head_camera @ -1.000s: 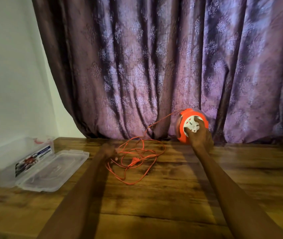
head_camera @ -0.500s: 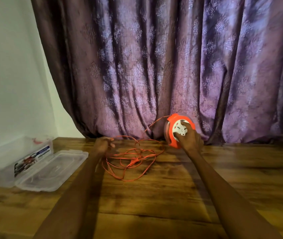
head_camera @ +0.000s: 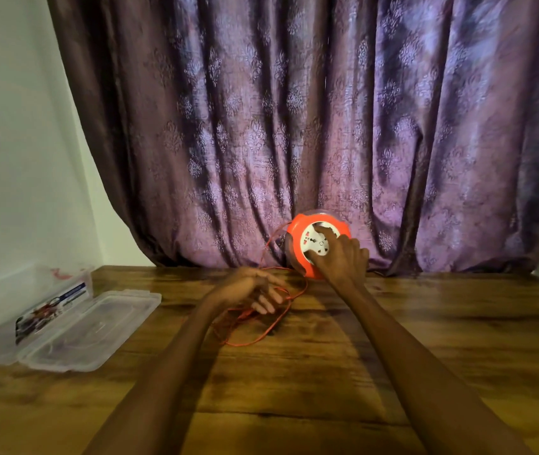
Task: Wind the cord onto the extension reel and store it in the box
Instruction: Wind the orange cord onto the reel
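— Where's the extension reel [head_camera: 297,249]?
— Far side of the bench [head_camera: 327,372], by the curtain [head_camera: 261,126], right hand [head_camera: 340,262] gripping it.
— And the orange cord [head_camera: 261,326]?
— Loose, running through the left hand [head_camera: 248,287], fingers [head_camera: 266,302] half-curled around it. The clear box [head_camera: 31,310] sits open, far left.

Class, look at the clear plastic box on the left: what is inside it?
Inside the clear box only a printed label shows through the wall. Its lid lies open alongside. Whether anything else lies inside cannot be told: the plastic is hazy.
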